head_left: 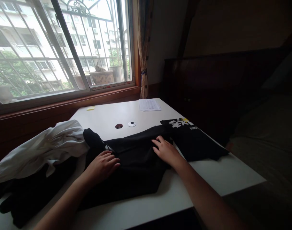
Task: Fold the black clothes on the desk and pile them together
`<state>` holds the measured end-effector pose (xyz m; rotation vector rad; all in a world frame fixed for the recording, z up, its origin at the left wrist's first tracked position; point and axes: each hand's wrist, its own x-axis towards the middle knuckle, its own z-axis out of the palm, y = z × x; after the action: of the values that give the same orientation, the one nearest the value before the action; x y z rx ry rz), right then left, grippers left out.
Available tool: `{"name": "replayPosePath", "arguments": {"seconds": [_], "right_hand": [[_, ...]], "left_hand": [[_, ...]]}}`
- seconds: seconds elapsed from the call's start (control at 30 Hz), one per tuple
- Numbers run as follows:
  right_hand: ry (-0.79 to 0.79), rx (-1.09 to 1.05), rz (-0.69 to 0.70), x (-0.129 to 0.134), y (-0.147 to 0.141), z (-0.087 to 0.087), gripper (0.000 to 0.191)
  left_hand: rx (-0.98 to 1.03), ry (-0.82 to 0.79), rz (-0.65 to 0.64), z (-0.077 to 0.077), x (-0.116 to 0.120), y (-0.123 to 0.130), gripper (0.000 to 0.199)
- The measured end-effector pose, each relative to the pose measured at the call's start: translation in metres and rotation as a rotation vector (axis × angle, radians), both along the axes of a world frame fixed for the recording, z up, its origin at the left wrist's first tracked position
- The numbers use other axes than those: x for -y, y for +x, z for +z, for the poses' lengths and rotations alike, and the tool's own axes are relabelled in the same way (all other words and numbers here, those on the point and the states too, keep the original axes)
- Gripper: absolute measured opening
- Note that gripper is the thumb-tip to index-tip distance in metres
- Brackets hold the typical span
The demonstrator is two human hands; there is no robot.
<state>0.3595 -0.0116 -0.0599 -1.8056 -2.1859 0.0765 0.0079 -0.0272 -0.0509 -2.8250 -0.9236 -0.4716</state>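
Note:
A black garment (136, 166) lies spread across the white table (208, 175), with a drawstring and a small pale label near its left end. My left hand (103, 166) rests on its left part, palm down, fingers slightly curled and apart. On the garment's upper right part lies my right hand (164, 150), its fingers spread over the fabric. Just beyond that hand, to the right, a folded black shirt (198, 143) with white and yellow print touches the garment's end.
White cloth (42, 150) is heaped on dark clothing (38, 191) at the left. Papers (149, 104), a yellow note (90, 108), a cable hole (119, 126) and a round white cap (132, 124) are towards the back. A barred window stands behind.

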Motion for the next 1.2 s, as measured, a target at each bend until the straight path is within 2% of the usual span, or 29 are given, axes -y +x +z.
{"name": "replayPosePath", "arguments": {"seconds": [0.1, 0.27, 0.37, 0.43, 0.57, 0.67, 0.8, 0.87, 0.97, 1.1, 1.2], "right_hand": [[0.032, 0.071, -0.037, -0.001, 0.002, 0.001, 0.036], [0.103, 0.080, -0.051, -0.002, 0.003, -0.002, 0.027], [0.102, 0.051, -0.055, -0.002, 0.002, -0.009, 0.029], [0.137, 0.032, -0.056, -0.003, 0.002, -0.012, 0.035], [0.315, -0.057, -0.012, -0.007, 0.002, -0.009, 0.050], [0.382, -0.184, 0.114, -0.008, 0.001, -0.002, 0.040], [0.260, -0.260, 0.368, -0.005, -0.005, 0.000, 0.030], [0.175, -0.231, 0.422, -0.004, -0.008, -0.002, 0.024], [0.084, -0.173, 0.416, -0.003, -0.009, -0.003, 0.008], [0.011, -0.178, 0.348, -0.001, -0.007, 0.000, 0.006], [0.019, -0.187, 0.233, -0.002, -0.003, 0.004, 0.008]], "left_hand": [[0.000, -0.068, 0.106, 0.001, -0.001, -0.009, 0.029], [-0.130, -0.112, 0.425, -0.001, -0.005, -0.018, 0.034], [-0.143, -0.105, 0.576, -0.004, -0.006, -0.018, 0.047], [-0.113, -0.121, 0.634, -0.007, -0.007, -0.018, 0.059], [-0.052, -0.207, 0.680, -0.009, -0.009, -0.019, 0.064], [-0.072, -0.216, 0.690, -0.008, -0.009, -0.019, 0.057], [-0.175, -0.192, 0.619, -0.001, -0.007, -0.017, 0.039], [-0.241, -0.154, 0.609, 0.004, -0.005, -0.014, 0.033], [-0.305, -0.095, 0.601, 0.010, -0.003, -0.009, 0.026], [-0.321, -0.063, 0.586, 0.013, -0.001, -0.006, 0.025], [-0.307, -0.036, 0.576, 0.011, -0.001, -0.008, 0.024]]}}
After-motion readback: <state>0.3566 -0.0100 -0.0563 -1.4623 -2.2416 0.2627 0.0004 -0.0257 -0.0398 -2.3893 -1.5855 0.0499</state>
